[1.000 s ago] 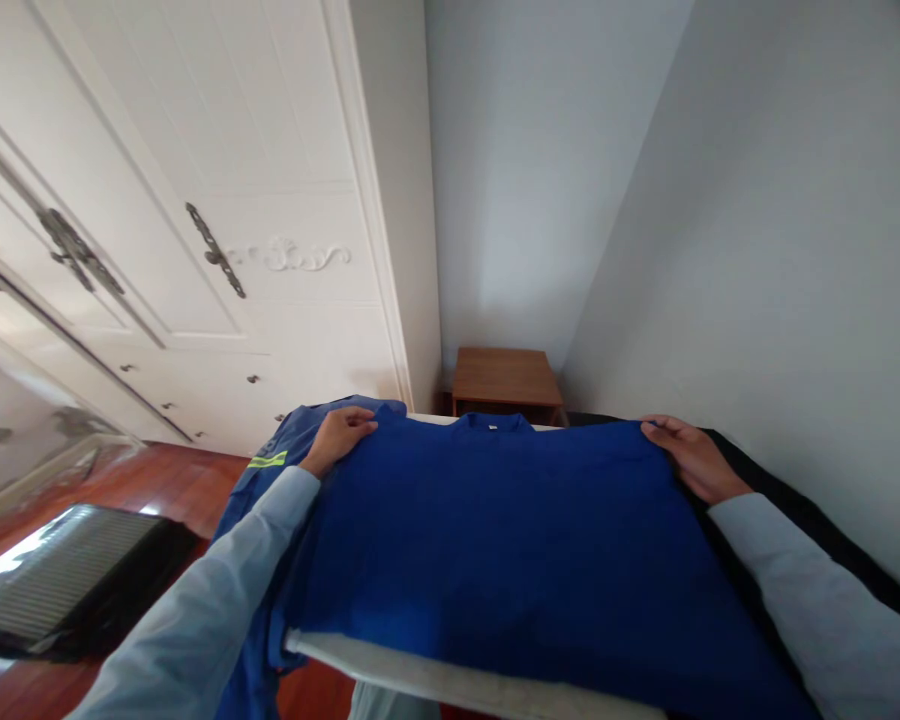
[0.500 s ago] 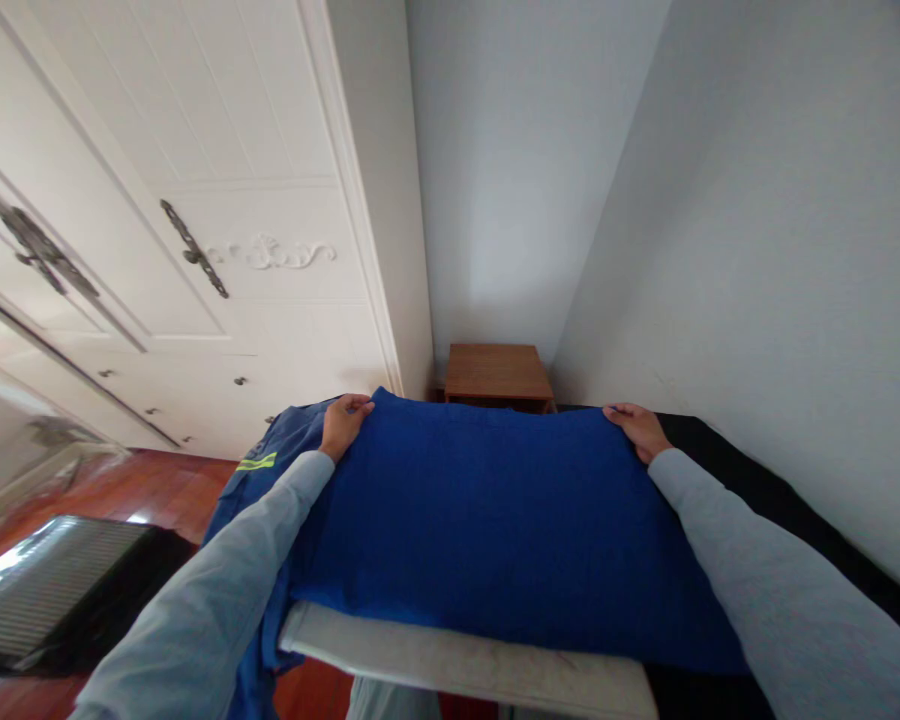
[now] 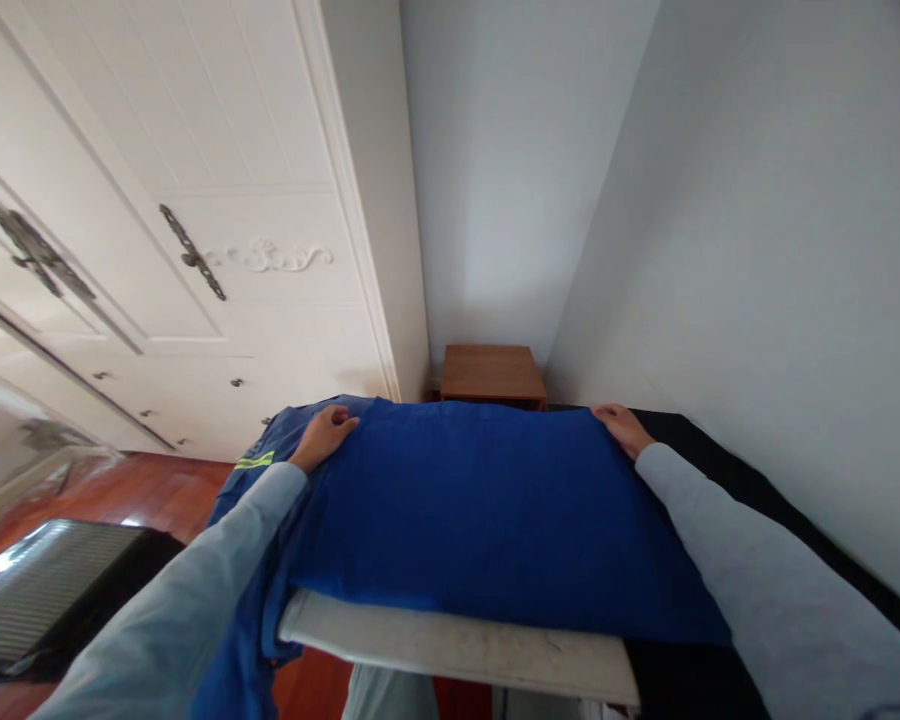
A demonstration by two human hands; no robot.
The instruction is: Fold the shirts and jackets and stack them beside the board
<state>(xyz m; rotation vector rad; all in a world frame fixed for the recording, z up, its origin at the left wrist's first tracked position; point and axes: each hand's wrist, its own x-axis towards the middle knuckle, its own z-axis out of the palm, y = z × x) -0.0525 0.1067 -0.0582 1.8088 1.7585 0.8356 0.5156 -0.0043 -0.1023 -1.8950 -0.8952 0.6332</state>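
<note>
A blue cloth garment (image 3: pixel 480 510) lies spread over a padded board with a pale, stained edge (image 3: pixel 457 640). My left hand (image 3: pixel 326 437) is at the garment's far left corner, fingers curled and thumb apart, with no cloth visibly pinched. At the far right corner, my right hand (image 3: pixel 624 430) has its fingertips closed on the garment's edge. More blue cloth with a yellow-green stripe (image 3: pixel 255 462) hangs over the board's left side.
A white wardrobe (image 3: pixel 270 150) stands at the left. Beyond the board is a small brown wooden table (image 3: pixel 493 372) in the corner. Black material (image 3: pixel 697 440) lies along the right wall. A dark ribbed object (image 3: pixel 52 590) rests on the red floor.
The garment's far edge has come down onto the board. My left hand has moved left, off the corner it was pinching; my right hand has shifted slightly left with the cloth.
</note>
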